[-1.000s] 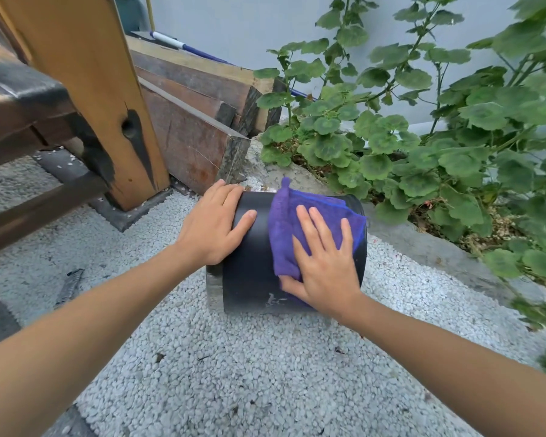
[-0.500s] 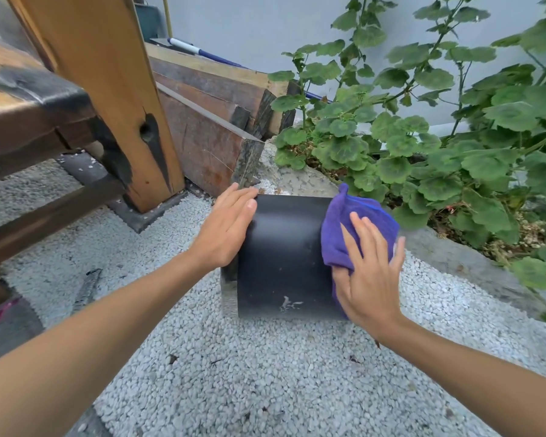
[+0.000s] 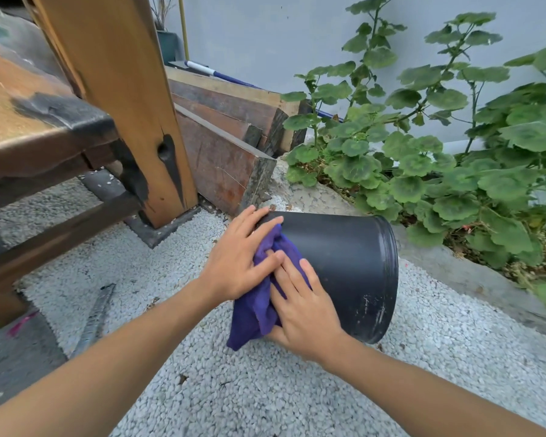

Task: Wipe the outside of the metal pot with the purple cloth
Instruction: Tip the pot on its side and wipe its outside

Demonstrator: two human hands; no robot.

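The black pot (image 3: 344,263) lies on its side on the white gravel, its rim pointing right. A bunched purple cloth (image 3: 252,313) covers the pot's left end and hangs down toward the gravel. My left hand (image 3: 237,260) rests flat on that left end, fingers straight, thumb lying over the cloth. My right hand (image 3: 303,310) presses the cloth against the pot's near side with straight fingers. The two hands touch over the cloth. The pot's base is hidden behind hands and cloth.
A thick wooden post (image 3: 123,105) and a bench stand to the left, with stacked timber (image 3: 224,152) behind the pot. Leafy plants (image 3: 454,168) grow behind a concrete curb (image 3: 470,272) on the right. A metal strip (image 3: 95,313) lies on the gravel at left.
My right hand has slid the cloth from the pot's right end across to its left end, beside my left hand. The pot's rim now shows on the right.
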